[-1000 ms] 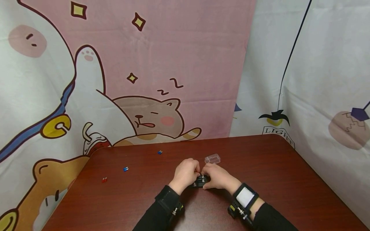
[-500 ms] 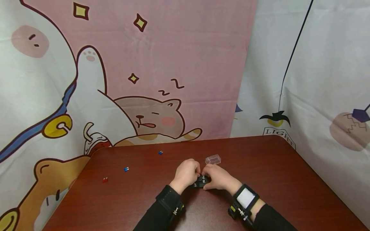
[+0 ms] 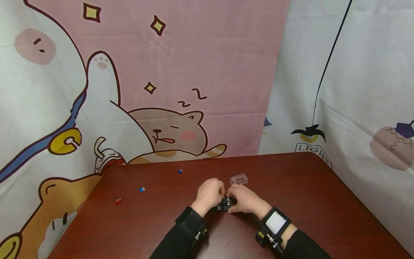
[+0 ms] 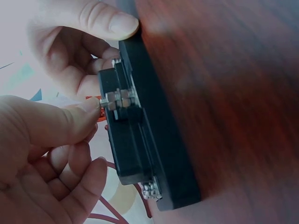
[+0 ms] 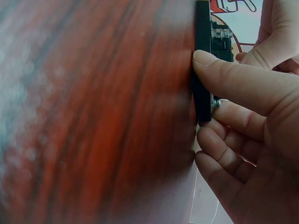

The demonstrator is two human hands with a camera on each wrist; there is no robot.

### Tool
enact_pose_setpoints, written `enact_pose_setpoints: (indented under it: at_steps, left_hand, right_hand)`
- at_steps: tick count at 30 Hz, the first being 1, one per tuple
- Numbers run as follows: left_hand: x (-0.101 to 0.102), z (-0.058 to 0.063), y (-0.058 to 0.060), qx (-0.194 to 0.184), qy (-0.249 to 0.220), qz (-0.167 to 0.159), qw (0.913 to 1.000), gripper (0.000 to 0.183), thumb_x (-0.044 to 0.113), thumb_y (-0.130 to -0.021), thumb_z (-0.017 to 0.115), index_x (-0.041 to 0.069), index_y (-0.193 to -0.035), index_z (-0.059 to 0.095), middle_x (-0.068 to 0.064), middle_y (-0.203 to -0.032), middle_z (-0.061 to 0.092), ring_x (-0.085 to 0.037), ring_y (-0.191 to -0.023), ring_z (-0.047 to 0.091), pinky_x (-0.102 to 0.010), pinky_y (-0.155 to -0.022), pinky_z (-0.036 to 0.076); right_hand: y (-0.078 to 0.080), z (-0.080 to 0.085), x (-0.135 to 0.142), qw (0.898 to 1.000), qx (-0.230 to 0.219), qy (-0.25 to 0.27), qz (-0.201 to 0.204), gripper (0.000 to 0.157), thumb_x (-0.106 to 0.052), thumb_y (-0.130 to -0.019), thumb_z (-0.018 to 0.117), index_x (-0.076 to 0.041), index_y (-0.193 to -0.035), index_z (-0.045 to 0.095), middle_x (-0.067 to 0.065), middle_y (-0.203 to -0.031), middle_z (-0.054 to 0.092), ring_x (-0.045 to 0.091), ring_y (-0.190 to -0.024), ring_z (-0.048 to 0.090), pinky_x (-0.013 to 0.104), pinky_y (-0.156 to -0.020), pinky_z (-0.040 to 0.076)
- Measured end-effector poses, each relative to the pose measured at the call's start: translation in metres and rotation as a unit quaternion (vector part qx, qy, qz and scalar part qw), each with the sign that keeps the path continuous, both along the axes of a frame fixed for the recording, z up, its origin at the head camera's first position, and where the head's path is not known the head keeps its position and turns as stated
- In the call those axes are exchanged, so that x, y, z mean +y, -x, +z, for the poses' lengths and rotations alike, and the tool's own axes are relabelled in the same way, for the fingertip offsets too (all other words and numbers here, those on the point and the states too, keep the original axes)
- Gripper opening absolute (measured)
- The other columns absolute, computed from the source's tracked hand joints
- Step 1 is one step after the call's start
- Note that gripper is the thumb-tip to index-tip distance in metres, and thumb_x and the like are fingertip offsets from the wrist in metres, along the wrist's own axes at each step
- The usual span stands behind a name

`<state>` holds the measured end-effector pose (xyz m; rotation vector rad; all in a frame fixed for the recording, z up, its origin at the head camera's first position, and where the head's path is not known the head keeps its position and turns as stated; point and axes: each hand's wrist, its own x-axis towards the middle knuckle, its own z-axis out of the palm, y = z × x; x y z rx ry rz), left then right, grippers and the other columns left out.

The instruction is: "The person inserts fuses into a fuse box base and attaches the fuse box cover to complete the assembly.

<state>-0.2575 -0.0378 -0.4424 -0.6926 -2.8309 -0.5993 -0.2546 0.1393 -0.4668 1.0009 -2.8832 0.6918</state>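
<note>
A black fuse block [image 3: 223, 205] with metal studs and nuts lies between my hands on the table. In the left wrist view its long dark base [image 4: 161, 140] shows side-on. My left hand [image 3: 208, 194] pinches a small orange-red fuse [image 4: 101, 114] between thumb and finger against the block's top; most of it is hidden by the fingertips. My right hand [image 3: 244, 198] grips the block's right end, its thumb [image 5: 205, 57] along the near side of the base and the fingers behind. The block's middle is partly covered by both hands in the head view.
A clear plastic cover [image 3: 239, 178] sits just behind the right hand. To the left lie a red fuse [image 3: 118, 201], a blue fuse [image 3: 142, 189] and another small blue piece [image 3: 180, 171] farther back. The brown table [image 3: 291, 201] ends at a printed cloth [image 3: 226, 72].
The whole head view has shifted slightly to the right. Both hands keep their places on the fuse block, with no other clear movement.
</note>
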Motion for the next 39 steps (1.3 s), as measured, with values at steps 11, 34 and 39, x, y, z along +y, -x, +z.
enact_pose_setpoints:
  at_steps: [11, 34, 39]
  left_hand:
    - [0.0022, 0.0013, -0.0008, 0.002, 0.012, 0.004, 0.9999, 0.024, 0.009, -0.074, 0.082, 0.020, -0.061, 0.065, 0.009, -0.067, 0.053, -0.010, -0.062, 0.053, -0.026, -0.052, 0.041]
    - [-0.0019, -0.0020, -0.0017, -0.018, -0.004, -0.008, 0.9998, 0.023, 0.011, -0.077, 0.083, 0.020, -0.066, 0.065, 0.008, -0.070, 0.051, -0.008, -0.063, 0.052, -0.026, -0.053, 0.041]
    - [-0.0045, -0.0009, -0.0010, -0.010, 0.008, -0.024, 0.9996, 0.018, 0.013, -0.078, 0.083, 0.018, -0.070, 0.067, 0.008, -0.071, 0.053, -0.008, -0.065, 0.054, -0.025, -0.055, 0.043]
  right_hand:
    - [0.0003, -0.0002, 0.0006, 1.000, 0.002, -0.003, 0.002, 0.035, -0.023, -0.067, 0.090, -0.012, -0.090, 0.066, -0.005, -0.087, 0.054, 0.009, -0.076, 0.045, 0.030, -0.068, 0.042]
    - [-0.0019, 0.0012, 0.0000, 1.000, -0.003, -0.006, -0.002, 0.036, -0.023, -0.068, 0.090, -0.012, -0.092, 0.066, -0.004, -0.088, 0.054, 0.010, -0.076, 0.045, 0.030, -0.067, 0.042]
    - [-0.0022, 0.0013, 0.0002, 1.000, 0.000, -0.005, -0.002, 0.036, -0.023, -0.068, 0.090, -0.012, -0.092, 0.066, -0.004, -0.088, 0.054, 0.010, -0.076, 0.045, 0.029, -0.067, 0.042]
